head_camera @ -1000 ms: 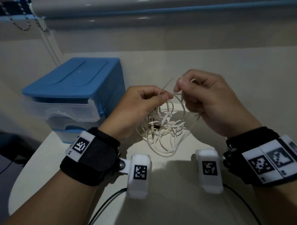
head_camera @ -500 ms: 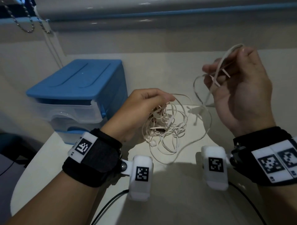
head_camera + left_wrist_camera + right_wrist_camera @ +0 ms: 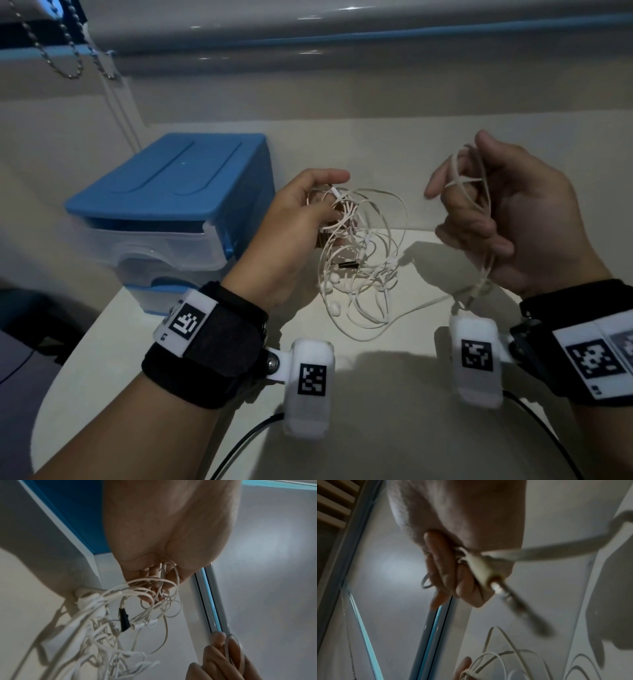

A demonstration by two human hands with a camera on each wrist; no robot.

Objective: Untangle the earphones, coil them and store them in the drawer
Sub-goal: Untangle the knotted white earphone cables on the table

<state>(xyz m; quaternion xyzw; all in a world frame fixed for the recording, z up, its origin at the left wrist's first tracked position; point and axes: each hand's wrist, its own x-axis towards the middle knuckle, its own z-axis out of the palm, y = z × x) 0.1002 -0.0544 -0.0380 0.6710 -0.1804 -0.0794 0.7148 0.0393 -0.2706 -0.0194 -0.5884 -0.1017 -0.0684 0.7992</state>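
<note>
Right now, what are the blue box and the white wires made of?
The drawer unit looks like plastic: smooth blue top with a soft shine, see-through drawer fronts. The earphones seem to have thin rubbery or plastic-coated cord, matte white, bending into loose loops.

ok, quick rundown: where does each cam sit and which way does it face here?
Head: on the head, looking forward and down at the table; shows both forearms, the left hand gripping the earphones, the right hand gripping a strand, the drawer unit.
Left wrist: under the left wrist, looking along the palm up at the fingers and the tangle.
Right wrist: under the right wrist, looking along the palm at the fingers gripping the cable.
Shared: each wrist view catches the other hand's fingertips at its bottom edge.
</note>
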